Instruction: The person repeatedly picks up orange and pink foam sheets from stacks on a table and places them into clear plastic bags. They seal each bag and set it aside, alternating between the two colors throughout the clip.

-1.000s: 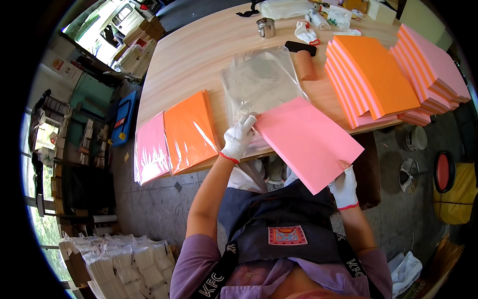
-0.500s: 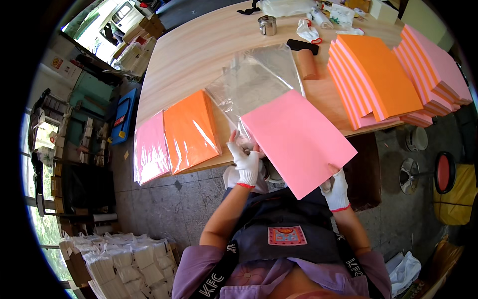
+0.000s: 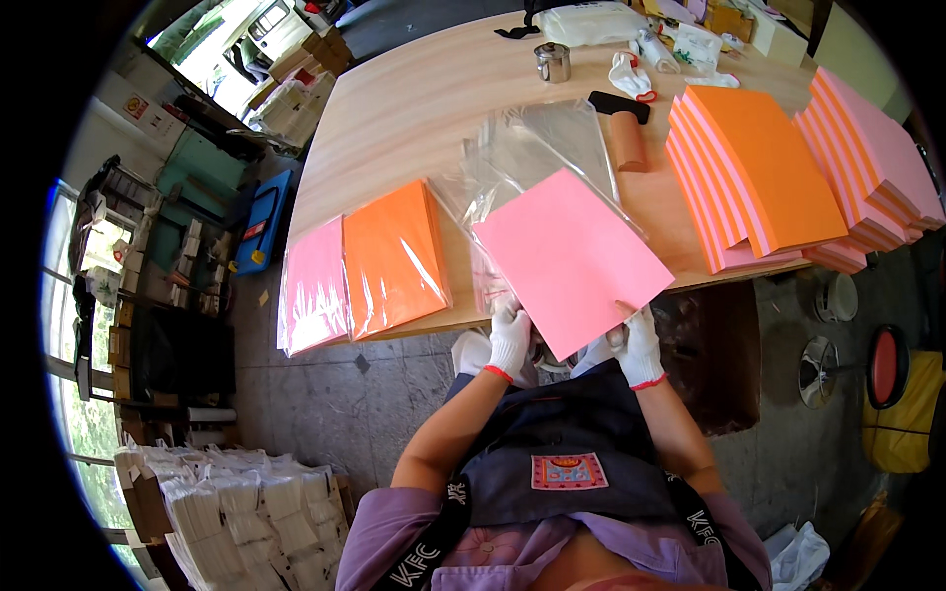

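A pink pad of paper [image 3: 572, 261] lies tilted over the table's front edge, covering part of the clear plastic bags [image 3: 552, 133]. My right hand [image 3: 639, 350], in a white fingerless glove, grips the pad's near right edge with the thumb on top. My left hand [image 3: 508, 337], gloved alike, is closed at the pad's left edge, where the mouth of a clear bag [image 3: 485, 281] bunches at the fingertips; part of the fingers is hidden. To the left lie a pink pack [image 3: 313, 281] and an orange pack [image 3: 396, 258], both in shiny clear wrap.
Tall stacks of orange and pink paper [image 3: 754, 163] stand at the table's right. Beyond the bags lie a brown block [image 3: 628, 143], a black object [image 3: 619, 106], a metal cup [image 3: 553, 63] and spare white gloves [image 3: 629, 77]. A stool [image 3: 887, 366] stands at right.
The pink pad has moved slightly left and farther over the bags, with my right hand following. My left hand's fingers, spread before, have closed at the bag's mouth.
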`<state>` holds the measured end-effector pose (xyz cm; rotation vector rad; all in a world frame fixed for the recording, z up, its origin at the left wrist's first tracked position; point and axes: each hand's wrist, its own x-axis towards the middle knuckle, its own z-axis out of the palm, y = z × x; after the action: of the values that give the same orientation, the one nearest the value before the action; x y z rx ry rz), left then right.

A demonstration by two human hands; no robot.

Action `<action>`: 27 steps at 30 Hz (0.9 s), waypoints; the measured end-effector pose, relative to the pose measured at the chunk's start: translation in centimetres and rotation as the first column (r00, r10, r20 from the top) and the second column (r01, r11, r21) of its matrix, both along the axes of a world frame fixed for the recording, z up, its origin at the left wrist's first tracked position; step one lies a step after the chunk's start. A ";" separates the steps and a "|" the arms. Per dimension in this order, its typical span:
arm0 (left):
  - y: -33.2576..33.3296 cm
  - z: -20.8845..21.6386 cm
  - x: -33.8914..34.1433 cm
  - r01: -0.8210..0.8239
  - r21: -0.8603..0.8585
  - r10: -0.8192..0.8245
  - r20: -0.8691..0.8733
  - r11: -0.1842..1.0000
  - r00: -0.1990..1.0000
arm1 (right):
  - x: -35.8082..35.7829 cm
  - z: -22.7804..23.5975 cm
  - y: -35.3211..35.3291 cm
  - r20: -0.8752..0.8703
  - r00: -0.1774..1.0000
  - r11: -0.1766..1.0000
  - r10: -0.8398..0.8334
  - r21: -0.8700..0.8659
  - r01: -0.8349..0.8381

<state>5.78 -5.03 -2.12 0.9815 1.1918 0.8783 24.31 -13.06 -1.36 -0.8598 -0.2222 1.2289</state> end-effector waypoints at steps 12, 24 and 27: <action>-6.6 -2.5 -1.4 0.254 -0.243 -0.247 0.057 0.936 0.967 | -1.7 -3.6 -3.5 -0.091 0.994 0.997 -0.061 -0.061 0.055; -3.8 -0.7 -3.0 0.275 -0.368 -0.311 -0.041 0.888 0.949 | -1.9 -0.4 2.2 -0.399 0.911 0.980 -0.102 0.118 0.162; -3.2 0.4 -3.3 0.272 -0.381 -0.298 -0.011 0.884 0.955 | -2.3 0.2 -0.1 -0.278 0.952 0.988 0.124 -0.053 -0.144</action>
<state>2.53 -8.24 -1.74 0.8469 1.1817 0.3634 22.00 -13.11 -1.15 -0.7355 -0.0115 1.4761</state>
